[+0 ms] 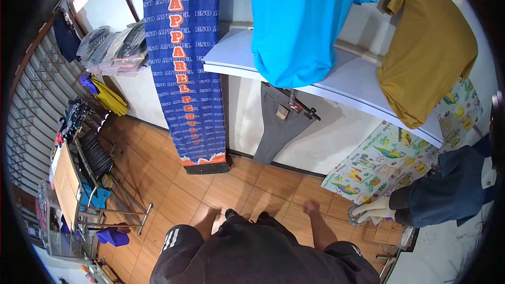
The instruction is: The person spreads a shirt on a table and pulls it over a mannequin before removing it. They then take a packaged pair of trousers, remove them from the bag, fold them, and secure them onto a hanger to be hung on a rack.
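Observation:
Low in the head view, my left hand (214, 212) hangs beside my body over the tiled floor, blurred and partly hidden; its fingers cannot be made out. On the other side, my right hand (311, 208) hangs above the floor, small and blurred, touching nothing that shows. Ahead of me, a blue shirt (300, 26) and a mustard shirt (428, 47) stand on a white shelf (357, 73). Grey trousers (284, 118) hang beneath the shelf.
A blue banner (184, 63) stands ahead to the left. Clothes racks (118, 200) and a wooden board (67, 186) are at the left, near a folding metal gate (31, 94). A dressed mannequin (447, 189) is at the right, beside a patterned cloth (389, 160).

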A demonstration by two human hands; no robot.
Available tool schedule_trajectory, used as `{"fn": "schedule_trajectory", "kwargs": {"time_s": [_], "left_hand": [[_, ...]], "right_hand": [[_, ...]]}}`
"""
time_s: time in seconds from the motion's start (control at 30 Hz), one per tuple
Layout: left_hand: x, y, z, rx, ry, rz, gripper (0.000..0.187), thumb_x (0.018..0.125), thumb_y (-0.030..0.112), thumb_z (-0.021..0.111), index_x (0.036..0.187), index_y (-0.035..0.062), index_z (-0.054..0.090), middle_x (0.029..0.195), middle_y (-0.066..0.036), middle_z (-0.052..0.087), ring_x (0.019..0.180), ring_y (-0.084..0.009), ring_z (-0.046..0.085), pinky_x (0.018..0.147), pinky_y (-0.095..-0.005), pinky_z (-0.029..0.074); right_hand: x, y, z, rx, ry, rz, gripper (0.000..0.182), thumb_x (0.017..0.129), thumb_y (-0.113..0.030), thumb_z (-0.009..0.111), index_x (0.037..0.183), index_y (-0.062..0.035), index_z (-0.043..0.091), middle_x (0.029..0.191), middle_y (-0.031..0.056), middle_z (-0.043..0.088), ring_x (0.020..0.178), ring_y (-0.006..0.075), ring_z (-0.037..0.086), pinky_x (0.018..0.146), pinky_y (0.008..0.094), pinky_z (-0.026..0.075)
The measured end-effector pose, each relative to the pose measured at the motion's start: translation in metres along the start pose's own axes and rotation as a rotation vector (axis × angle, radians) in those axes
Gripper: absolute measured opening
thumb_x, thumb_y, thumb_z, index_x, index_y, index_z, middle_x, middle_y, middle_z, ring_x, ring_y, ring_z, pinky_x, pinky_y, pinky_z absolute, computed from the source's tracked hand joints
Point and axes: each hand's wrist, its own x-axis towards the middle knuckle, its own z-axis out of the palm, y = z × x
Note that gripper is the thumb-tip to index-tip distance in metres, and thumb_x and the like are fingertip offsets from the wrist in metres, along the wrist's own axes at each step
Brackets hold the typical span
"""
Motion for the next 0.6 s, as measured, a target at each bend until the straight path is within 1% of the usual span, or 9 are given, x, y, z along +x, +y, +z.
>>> {"fn": "schedule_trajectory", "kwargs": {"time_s": [0.07, 0.13, 0.2, 0.27, 0.37, 0.43, 0.5, 0.57, 0.6], "left_hand": [[-0.038, -0.081, -0.015, -0.062, 0.002, -0.304, 0.039, 0.099, 0.043, 0.051, 0.095, 0.0089, 0.07, 0.078, -0.009, 0.068, 0.067, -0.0224, 0.066, 0.058, -0.0418, 0.052], [-0.067, -0.129, -0.03, -0.144, 0.007, -0.427, 0.038, 0.099, 0.042, 0.053, 0.096, 0.0085, 0.07, 0.078, -0.009, 0.068, 0.067, -0.0216, 0.066, 0.056, -0.0404, 0.052], [-0.092, -0.163, -0.044, -0.22, 0.023, -0.513, 0.036, 0.098, 0.041, 0.054, 0.098, 0.0081, 0.069, 0.079, -0.008, 0.068, 0.067, -0.0209, 0.066, 0.055, -0.0389, 0.051], [-0.104, -0.184, -0.053, -0.293, 0.034, -0.551, 0.034, 0.098, 0.04, 0.056, 0.099, 0.0077, 0.069, 0.08, -0.008, 0.068, 0.067, -0.0201, 0.067, 0.054, -0.0374, 0.051], [-0.103, -0.208, -0.058, -0.399, 0.04, -0.533, 0.033, 0.097, 0.038, 0.059, 0.101, 0.0072, 0.069, 0.081, -0.007, 0.069, 0.068, -0.019, 0.067, 0.052, -0.0352, 0.051], [-0.092, -0.213, -0.064, -0.457, 0.031, -0.476, 0.032, 0.097, 0.037, 0.06, 0.102, 0.0068, 0.069, 0.082, -0.006, 0.069, 0.068, -0.0182, 0.067, 0.051, -0.0337, 0.051], [-0.074, -0.21, -0.078, -0.513, 0.036, -0.364, 0.031, 0.096, 0.035, 0.062, 0.104, 0.0064, 0.069, 0.082, -0.006, 0.069, 0.068, -0.0175, 0.067, 0.05, -0.0322, 0.05], [-0.056, -0.2, -0.108, -0.601, 0.067, -0.189, 0.03, 0.095, 0.034, 0.064, 0.105, 0.006, 0.069, 0.083, -0.005, 0.069, 0.068, -0.0167, 0.067, 0.049, -0.0307, 0.05], [-0.049, -0.194, -0.13, -0.658, 0.096, -0.081, 0.032, 0.095, 0.034, 0.064, 0.108, 0.0055, 0.069, 0.086, -0.005, 0.07, 0.07, -0.0163, 0.068, 0.051, -0.0296, 0.051]], "right_hand": [[0.052, 0.126, -0.071, 0.105, -0.432, 0.303, 0.011, 0.094, -0.015, 0.055, 0.087, -0.0068, 0.058, 0.069, 0.0108, 0.058, 0.053, 0.0259, 0.056, 0.041, 0.0389, 0.039], [-0.006, 0.153, -0.072, -0.553, -0.462, 0.362, 0.015, 0.098, -0.02, 0.048, 0.096, -0.0072, 0.056, 0.082, 0.0107, 0.056, 0.074, 0.026, 0.057, 0.055, 0.0401, 0.043], [-0.066, 0.181, -0.079, -0.004, -0.176, 0.57, 0.02, 0.096, -0.025, 0.053, 0.101, -0.0064, 0.059, 0.086, 0.0106, 0.057, 0.079, 0.0245, 0.057, 0.062, 0.0409, 0.046], [-0.093, 0.186, -0.071, -0.22, -0.292, 0.305, 0.017, 0.096, -0.019, 0.052, 0.099, -0.0031, 0.06, 0.085, 0.0123, 0.058, 0.077, 0.0276, 0.06, 0.056, 0.0423, 0.046], [-0.117, 0.186, -0.049, -0.532, -0.479, -0.122, 0.014, 0.095, -0.009, 0.051, 0.097, 0.0017, 0.061, 0.083, 0.0149, 0.061, 0.075, 0.0321, 0.065, 0.048, 0.0445, 0.046], [-0.118, 0.171, -0.002, -0.48, -0.387, -0.032, 0.012, 0.094, -0.007, 0.052, 0.092, 0.001, 0.06, 0.081, 0.0144, 0.061, 0.073, 0.0317, 0.066, 0.045, 0.0436, 0.046], [-0.115, 0.137, 0.081, -0.176, -0.06, 0.443, 0.012, 0.093, -0.009, 0.055, 0.083, -0.0038, 0.059, 0.079, 0.0117, 0.06, 0.07, 0.0279, 0.064, 0.045, 0.0403, 0.045], [-0.039, 0.167, 0.107, 0.178, -0.525, 0.415, 0.015, 0.093, -0.018, 0.058, 0.08, -0.0104, 0.056, 0.076, 0.0069, 0.058, 0.062, 0.0236, 0.059, 0.044, 0.0371, 0.041], [-0.061, 0.134, 0.154, -0.08, -0.413, 0.274, 0.017, 0.091, -0.017, 0.058, 0.077, -0.0095, 0.056, 0.073, 0.008, 0.06, 0.059, 0.0244, 0.06, 0.045, 0.0379, 0.045]]}}
